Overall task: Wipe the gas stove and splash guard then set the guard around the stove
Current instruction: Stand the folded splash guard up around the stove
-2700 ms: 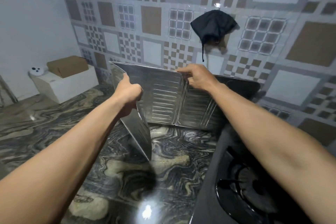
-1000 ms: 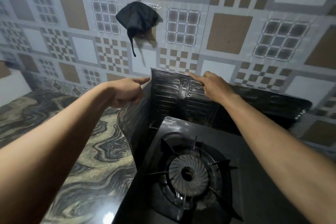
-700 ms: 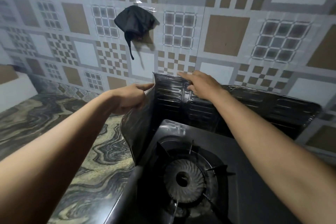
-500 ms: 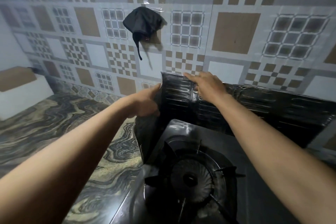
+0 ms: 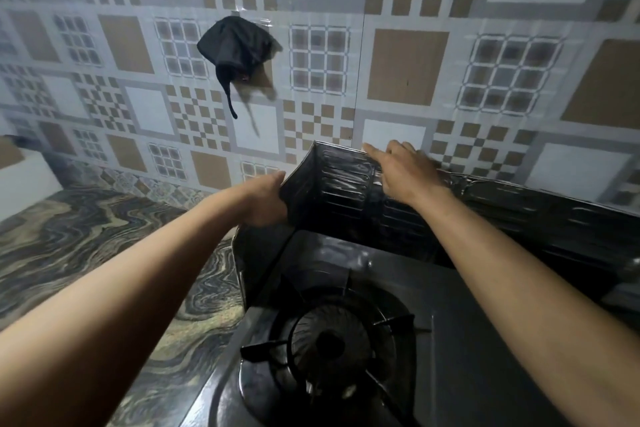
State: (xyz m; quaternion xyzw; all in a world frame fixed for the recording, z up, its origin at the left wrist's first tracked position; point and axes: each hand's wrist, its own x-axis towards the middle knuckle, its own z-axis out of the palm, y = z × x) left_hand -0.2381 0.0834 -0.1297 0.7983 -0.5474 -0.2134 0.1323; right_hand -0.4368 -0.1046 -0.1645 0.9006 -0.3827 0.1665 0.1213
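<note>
The black gas stove (image 5: 460,329) fills the lower right, its round burner (image 5: 332,345) under a pan support. The ribbed metal splash guard (image 5: 343,191) stands upright around the stove's back and left side, folded at the far left corner. My left hand (image 5: 265,199) grips the top edge of the guard's left panel. My right hand (image 5: 401,172) lies over the top edge of the back panel, fingers spread and curled on it. The guard's right end runs dark along the wall to the frame edge.
A swirled marble countertop (image 5: 69,246) stretches left of the stove. The patterned tile wall (image 5: 408,66) rises right behind the guard. A black cloth (image 5: 235,45) hangs on that wall. A white box (image 5: 24,180) with something brown on it sits at far left.
The guard was carried from the counter on the left to the stove. Now it stands around the stove's back and left side, closer to the wall; both hands kept hold of it.
</note>
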